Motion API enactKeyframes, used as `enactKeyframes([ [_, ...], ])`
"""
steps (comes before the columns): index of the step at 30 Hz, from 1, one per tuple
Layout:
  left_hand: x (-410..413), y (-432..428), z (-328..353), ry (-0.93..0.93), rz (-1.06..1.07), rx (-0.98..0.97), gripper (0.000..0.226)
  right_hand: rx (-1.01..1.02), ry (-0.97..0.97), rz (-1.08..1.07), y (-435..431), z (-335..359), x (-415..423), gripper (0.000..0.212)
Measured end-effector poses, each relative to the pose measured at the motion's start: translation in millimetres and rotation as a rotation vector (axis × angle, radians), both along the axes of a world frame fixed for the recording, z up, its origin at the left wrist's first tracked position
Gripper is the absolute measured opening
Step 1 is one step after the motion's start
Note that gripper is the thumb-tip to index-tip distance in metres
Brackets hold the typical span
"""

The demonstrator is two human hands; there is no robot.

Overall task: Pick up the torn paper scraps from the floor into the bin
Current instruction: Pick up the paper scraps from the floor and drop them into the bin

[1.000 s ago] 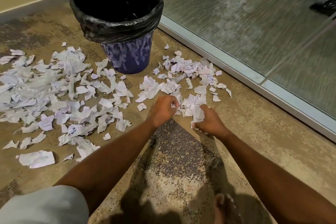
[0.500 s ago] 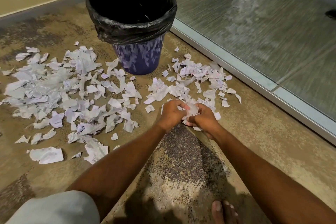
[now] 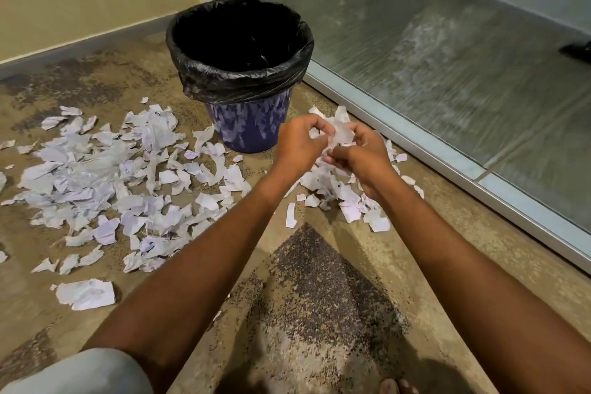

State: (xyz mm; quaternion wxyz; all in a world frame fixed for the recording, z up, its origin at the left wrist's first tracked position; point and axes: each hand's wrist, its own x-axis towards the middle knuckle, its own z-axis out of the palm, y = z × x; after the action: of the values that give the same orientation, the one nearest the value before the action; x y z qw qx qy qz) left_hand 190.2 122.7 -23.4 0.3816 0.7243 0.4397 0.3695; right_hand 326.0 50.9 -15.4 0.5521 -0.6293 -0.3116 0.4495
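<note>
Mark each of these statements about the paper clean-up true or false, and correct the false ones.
1. The bin stands upright and has a black liner. True.
2. The left hand and right hand together grip a bundle of scraps. True.
3. The floor left of the bin has no paper on it. False: a wide spread of loose scraps lies there.
4. The right hand is empty and lies flat on the floor. False: it is raised, with its fingers curled round the bundle of scraps.
5. A smaller patch of scraps lies on the floor beneath the hands. True.
</note>
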Motion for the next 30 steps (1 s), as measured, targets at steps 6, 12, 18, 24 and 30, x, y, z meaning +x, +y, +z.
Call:
enactKeyframes([
  [6,-18.2,20.9,55.4,-0.105,0.056,0.146,0.016,0.126,-0.089,0.040,31.0,54.8,-14.1,0.040],
  [12,-47.2,53.3,104.6,-0.144,0.099,0.279,0.011,0.265,-0.048,0.117,72.2,101.3,-37.8,0.040],
  [18,-82.8,97.3,123.4,-0.118,0.176,0.293,0.012,0.277,-0.087,0.168,124.2,119.7,-69.2,0.041],
  [24,-110.2,132.4,103.8,-0.046,0.186,0.245,0.013,0.238,-0.220,0.234,159.5,108.8,-91.8,0.028],
  [30,-115.1,163.8,97.4,-0.005,0.178,0.178,0.017,0.174,-0.338,0.243,200.9,106.5,-95.7,0.033],
])
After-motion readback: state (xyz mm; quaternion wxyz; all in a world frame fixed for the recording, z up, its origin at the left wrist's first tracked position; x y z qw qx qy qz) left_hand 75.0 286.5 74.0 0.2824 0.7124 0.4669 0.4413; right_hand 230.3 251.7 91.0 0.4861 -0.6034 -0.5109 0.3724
